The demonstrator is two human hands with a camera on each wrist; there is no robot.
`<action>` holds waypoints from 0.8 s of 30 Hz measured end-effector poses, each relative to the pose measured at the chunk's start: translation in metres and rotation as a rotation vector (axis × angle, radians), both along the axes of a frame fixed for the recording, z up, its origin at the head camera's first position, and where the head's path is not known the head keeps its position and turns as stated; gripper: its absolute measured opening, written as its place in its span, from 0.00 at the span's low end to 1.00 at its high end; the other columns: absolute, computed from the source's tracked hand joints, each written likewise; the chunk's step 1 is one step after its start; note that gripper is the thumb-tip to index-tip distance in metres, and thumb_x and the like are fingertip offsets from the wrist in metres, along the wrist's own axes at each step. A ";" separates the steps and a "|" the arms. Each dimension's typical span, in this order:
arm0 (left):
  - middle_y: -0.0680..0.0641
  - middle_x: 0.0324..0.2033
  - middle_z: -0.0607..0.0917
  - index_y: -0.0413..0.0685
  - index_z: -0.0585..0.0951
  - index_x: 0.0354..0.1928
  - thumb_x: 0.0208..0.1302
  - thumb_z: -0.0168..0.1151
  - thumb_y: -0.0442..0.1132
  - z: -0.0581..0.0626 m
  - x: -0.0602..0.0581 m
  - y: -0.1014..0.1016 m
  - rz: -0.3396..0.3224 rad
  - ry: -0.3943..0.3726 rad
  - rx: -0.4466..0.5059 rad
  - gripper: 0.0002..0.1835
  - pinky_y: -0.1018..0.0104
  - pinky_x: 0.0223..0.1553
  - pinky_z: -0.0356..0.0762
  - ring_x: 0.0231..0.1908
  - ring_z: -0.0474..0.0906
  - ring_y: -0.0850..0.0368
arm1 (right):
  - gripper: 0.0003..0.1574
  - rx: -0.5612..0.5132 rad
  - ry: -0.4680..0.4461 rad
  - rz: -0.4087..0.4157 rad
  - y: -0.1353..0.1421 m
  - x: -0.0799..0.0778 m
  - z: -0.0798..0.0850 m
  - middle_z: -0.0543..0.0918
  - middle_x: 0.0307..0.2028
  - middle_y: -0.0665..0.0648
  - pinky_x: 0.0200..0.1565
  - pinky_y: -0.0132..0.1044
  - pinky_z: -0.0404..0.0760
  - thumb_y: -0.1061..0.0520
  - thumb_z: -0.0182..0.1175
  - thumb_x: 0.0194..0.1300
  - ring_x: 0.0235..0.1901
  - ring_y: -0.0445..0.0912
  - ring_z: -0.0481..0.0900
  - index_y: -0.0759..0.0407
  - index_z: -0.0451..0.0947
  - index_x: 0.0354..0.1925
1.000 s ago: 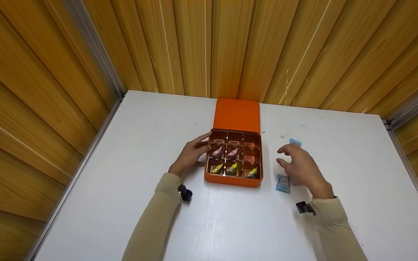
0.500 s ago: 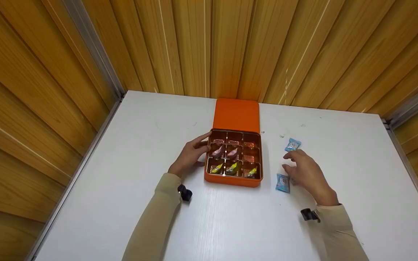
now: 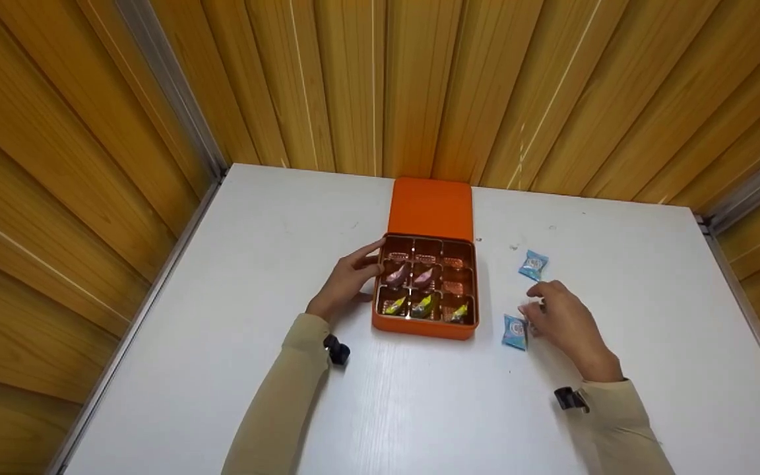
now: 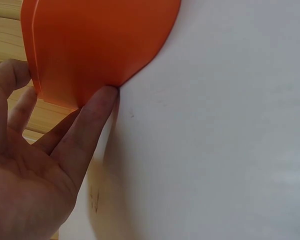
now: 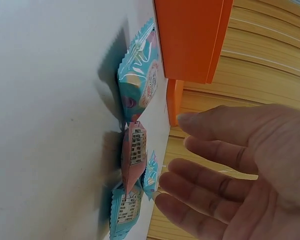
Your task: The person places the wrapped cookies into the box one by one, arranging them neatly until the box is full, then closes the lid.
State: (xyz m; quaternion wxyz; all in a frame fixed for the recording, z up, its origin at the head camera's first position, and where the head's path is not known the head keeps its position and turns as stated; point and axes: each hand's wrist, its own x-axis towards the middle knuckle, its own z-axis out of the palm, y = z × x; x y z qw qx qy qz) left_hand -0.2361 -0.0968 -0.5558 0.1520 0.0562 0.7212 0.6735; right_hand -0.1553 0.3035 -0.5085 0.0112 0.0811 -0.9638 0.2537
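Note:
An orange tin box [image 3: 423, 328] stands open, with a brown tray of compartments in it. Two pinkish wrapped candies [image 3: 398, 276] lie in the middle row, and three yellow-green candies [image 3: 425, 306] fill the front row. My left hand [image 3: 346, 284] rests its extended fingers against the box's left wall. Right of the box, my right hand [image 3: 568, 326] hovers over wrapped candies, holding nothing, its fingers loosely bent. One blue candy [image 3: 515, 332] lies by its thumb; another blue candy [image 3: 534, 264] lies behind. In the right wrist view a pink candy [image 5: 134, 155] lies between blue ones.
The orange lid [image 3: 431, 208] lies behind the box, near the wood-panelled wall [image 3: 419, 86]. Small bits [image 3: 514, 247] dot the white table [image 3: 353, 409] at the back right. Metal-edged side panels border the table left and right.
My right hand has drawn back toward me and slightly right, uncovering the rear blue candy. My left hand and the box stay where they were.

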 end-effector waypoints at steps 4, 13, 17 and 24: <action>0.40 0.69 0.78 0.68 0.70 0.80 0.76 0.62 0.40 0.001 0.000 0.000 -0.009 0.013 -0.024 0.33 0.53 0.36 0.89 0.64 0.78 0.44 | 0.18 0.010 0.009 0.009 0.002 0.002 -0.001 0.82 0.47 0.69 0.45 0.59 0.82 0.61 0.67 0.73 0.40 0.58 0.80 0.74 0.80 0.53; 0.40 0.70 0.77 0.69 0.70 0.80 0.77 0.61 0.40 0.000 0.000 -0.001 -0.017 0.010 -0.007 0.33 0.51 0.38 0.89 0.65 0.77 0.43 | 0.17 0.039 0.004 -0.020 0.001 0.008 -0.002 0.81 0.42 0.66 0.43 0.57 0.80 0.60 0.70 0.72 0.37 0.57 0.77 0.73 0.81 0.50; 0.40 0.71 0.76 0.69 0.70 0.80 0.77 0.61 0.40 0.000 0.001 -0.001 -0.013 -0.009 0.002 0.33 0.49 0.41 0.89 0.65 0.77 0.42 | 0.15 0.047 -0.011 -0.035 0.001 0.010 -0.004 0.80 0.40 0.64 0.43 0.56 0.80 0.60 0.69 0.72 0.37 0.56 0.77 0.72 0.81 0.49; 0.40 0.71 0.76 0.69 0.70 0.80 0.77 0.61 0.40 0.001 0.000 0.000 -0.013 -0.008 0.008 0.33 0.48 0.41 0.89 0.65 0.76 0.42 | 0.11 0.041 0.027 0.003 0.001 0.012 -0.008 0.81 0.38 0.62 0.44 0.57 0.82 0.65 0.69 0.69 0.36 0.55 0.79 0.71 0.82 0.46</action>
